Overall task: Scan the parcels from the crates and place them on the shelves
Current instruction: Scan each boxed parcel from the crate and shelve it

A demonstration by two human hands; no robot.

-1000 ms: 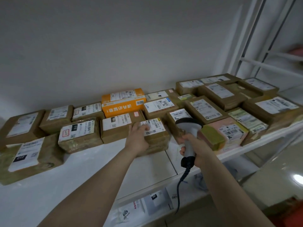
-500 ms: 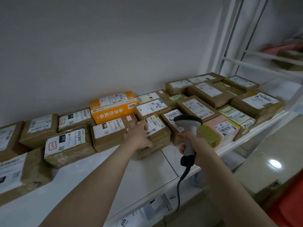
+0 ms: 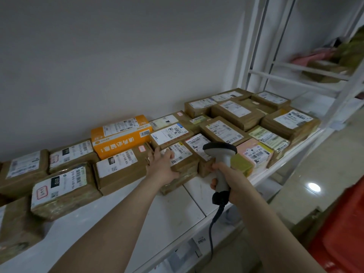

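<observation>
The parcel (image 3: 185, 164) is set on the shelf (image 3: 173, 211) among other boxes (image 3: 118, 170), pressed by the left hand (image 3: 162, 167), its fingers nearly straight. The scanner (image 3: 220, 154) is gripped by the right hand (image 3: 226, 184). Placement seems nearly finished; release and a fresh parcel are called for next.

Plain grey-white wall (image 3: 118, 56) fills the top half of the view, matte, darker twd the upper L corner. R side, lower down: pale glossy floor (image 3: 291, 203) w/ one bright round light reflection (image 3: 314, 187) on it, near the R edge of the view. Low centre: small white tag (image 3: 201, 239) printed 09016, tilted a bit. Far R, upper corner: pink & olive soft-looking bundles (image 3: 323, 56) (too blurred to say what they are), close together, the olive one further R.
</observation>
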